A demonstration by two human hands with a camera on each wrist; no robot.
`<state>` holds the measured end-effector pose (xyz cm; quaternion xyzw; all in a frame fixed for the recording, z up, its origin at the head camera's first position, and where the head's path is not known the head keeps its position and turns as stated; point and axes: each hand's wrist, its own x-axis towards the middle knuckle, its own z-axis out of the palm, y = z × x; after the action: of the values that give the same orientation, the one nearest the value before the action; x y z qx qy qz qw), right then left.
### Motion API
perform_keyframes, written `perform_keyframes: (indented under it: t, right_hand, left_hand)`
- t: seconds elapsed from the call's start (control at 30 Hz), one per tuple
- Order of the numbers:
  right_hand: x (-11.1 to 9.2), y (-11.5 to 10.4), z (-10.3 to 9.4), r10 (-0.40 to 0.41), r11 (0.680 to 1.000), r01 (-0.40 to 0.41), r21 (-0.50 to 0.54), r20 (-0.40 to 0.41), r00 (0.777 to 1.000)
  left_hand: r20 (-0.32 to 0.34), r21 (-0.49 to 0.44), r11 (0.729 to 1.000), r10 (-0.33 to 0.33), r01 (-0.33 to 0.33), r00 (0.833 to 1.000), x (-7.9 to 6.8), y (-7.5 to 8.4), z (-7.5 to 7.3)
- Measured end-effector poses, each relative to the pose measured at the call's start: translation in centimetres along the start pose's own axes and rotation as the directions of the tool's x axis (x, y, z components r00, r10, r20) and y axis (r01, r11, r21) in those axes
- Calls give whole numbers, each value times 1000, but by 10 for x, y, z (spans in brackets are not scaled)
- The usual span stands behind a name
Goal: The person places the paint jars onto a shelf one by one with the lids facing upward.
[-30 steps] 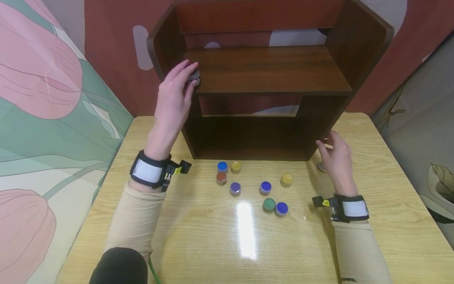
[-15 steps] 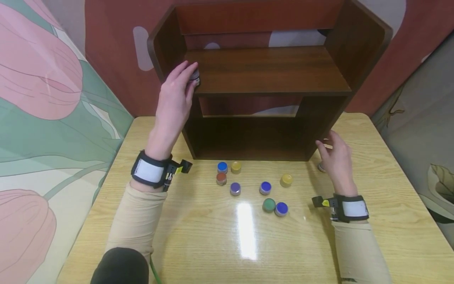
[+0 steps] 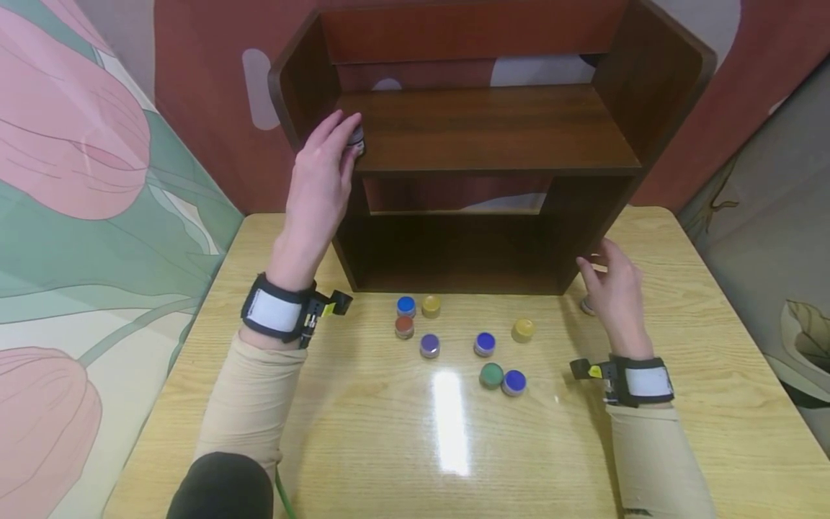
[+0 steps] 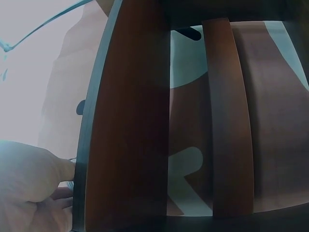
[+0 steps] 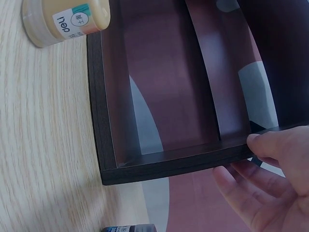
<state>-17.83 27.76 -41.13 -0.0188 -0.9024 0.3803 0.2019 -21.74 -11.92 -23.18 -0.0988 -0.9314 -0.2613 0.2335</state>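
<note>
My left hand point(image 3: 318, 180) pinches a small jar point(image 3: 358, 138) at the front left corner of the upper shelf; the fingers cover most of it. In the left wrist view this hand point(image 4: 31, 186) shows low at the left, partly behind the dark brown shelf's side panel point(image 4: 128, 116). My right hand point(image 3: 618, 292) grips the right side panel point(image 3: 593, 209) of the shelf unit low down. The right wrist view shows its thumb point(image 5: 265, 144) on the panel's front edge and its fingers along the outer face. A jar point(image 3: 587, 305) stands partly hidden beside that hand.
Several small paint jars stand on the wooden table point(image 3: 376, 447) before the shelf, among them blue point(image 3: 406, 305), brown point(image 3: 405, 327), purple point(image 3: 430, 346), green point(image 3: 491, 375) and yellow point(image 3: 523, 330) ones. A patterned wall covering point(image 3: 214, 144) rises behind and at the left.
</note>
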Motion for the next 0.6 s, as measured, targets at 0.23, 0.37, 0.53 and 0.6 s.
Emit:
perform_keyframes:
  t: [0.23,0.37,0.53,0.6]
  right_hand:
    - [0,-1,0,8,1000,-8,5,-1,1000]
    - [0,-1,0,5,1000,-5,3,-4,1000]
    - [0,0,1,5,1000,-5,1,-5,1000]
    - [1,0,1,5,1000,-5,-1,-5,1000]
  left_hand:
    - [6,1,1000,-11,11,1000,1,0,0]
    - [9,-2,1000,-9,9,1000,1,0,0]
    - [6,-7,1000,-6,6,1000,1,-1,0]
    - [7,-10,1000,-7,7,1000,1,-1,0]
